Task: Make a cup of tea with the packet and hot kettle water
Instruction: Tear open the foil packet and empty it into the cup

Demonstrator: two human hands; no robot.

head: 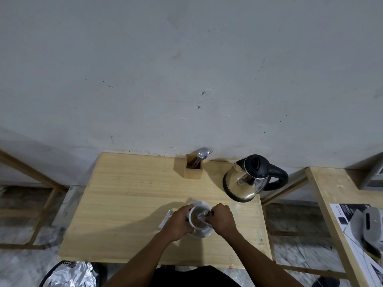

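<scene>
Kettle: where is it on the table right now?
In the head view, the kettle stands at the table's far right corner near the wall, right of the wooden cutlery holder and beyond the cup.

Both bare forearms are reaching forward and converging at centre frame. The left hand [179, 221] is curling its fingers inward in a cupping grip. The right hand [221, 219] is closing knuckles-up, fingertips pinching together toward the left.

Two bare forearms are seen, with no sleeves, watch or rings visible on the left hand [179, 221] or the right hand [222, 220]. A dark garment [192, 276] is worn on the torso.
</scene>
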